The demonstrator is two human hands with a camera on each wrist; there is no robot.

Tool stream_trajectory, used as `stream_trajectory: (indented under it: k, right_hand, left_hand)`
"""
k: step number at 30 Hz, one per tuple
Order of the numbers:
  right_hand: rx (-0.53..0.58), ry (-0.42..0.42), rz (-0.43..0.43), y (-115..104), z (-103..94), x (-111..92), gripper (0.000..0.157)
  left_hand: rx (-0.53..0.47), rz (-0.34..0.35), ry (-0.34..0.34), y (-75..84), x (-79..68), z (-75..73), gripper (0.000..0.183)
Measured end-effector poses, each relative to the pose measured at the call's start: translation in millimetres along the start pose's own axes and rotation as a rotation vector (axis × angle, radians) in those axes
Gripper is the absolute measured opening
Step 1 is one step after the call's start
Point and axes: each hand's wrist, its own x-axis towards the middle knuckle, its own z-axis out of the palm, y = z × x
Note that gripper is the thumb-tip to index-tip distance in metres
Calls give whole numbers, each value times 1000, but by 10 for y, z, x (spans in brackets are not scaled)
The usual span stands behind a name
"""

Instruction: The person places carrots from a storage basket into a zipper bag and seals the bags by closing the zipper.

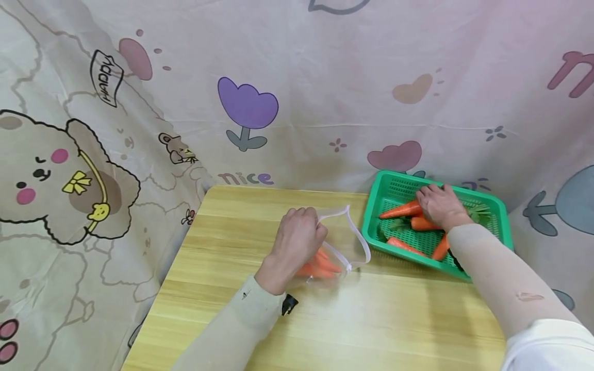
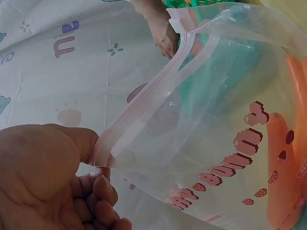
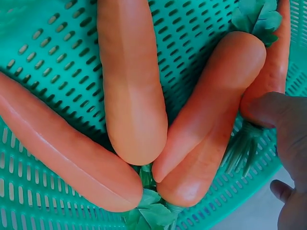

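My left hand (image 1: 297, 237) pinches the edge of a clear zip bag (image 2: 158, 158) between thumb and fingers. The bag's pink-white zip mouth gapes, and red "My Bunny" lettering marks its side. Inside lie several carrots (image 2: 282, 177). My right hand (image 1: 441, 206) reaches down into a green plastic basket (image 1: 484, 268) that holds more carrots with green tops. In the right wrist view, its thumb presses on the thick end of a carrot (image 3: 268, 81) at the far right. The other fingers are curled, partly out of view, so their contact with it is hidden.
The bag and the basket stand on a light wooden table (image 1: 223, 221), the basket at its back right. A printed cloth (image 1: 315, 103) hangs behind and to the left. Another carrot (image 3: 67, 148) lies against the basket's side.
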Motion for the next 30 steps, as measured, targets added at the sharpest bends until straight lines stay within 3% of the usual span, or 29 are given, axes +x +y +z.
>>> stream_trajectory:
  k: [16, 30]
  right_hand:
    - [45, -23, 15, 115, 42, -104, 34]
    - [132, 63, -50, 192, -60, -217, 47]
  left_hand:
    - [-4, 8, -9, 76, 32, 24, 23]
    - [-28, -18, -29, 40, 30, 46, 22]
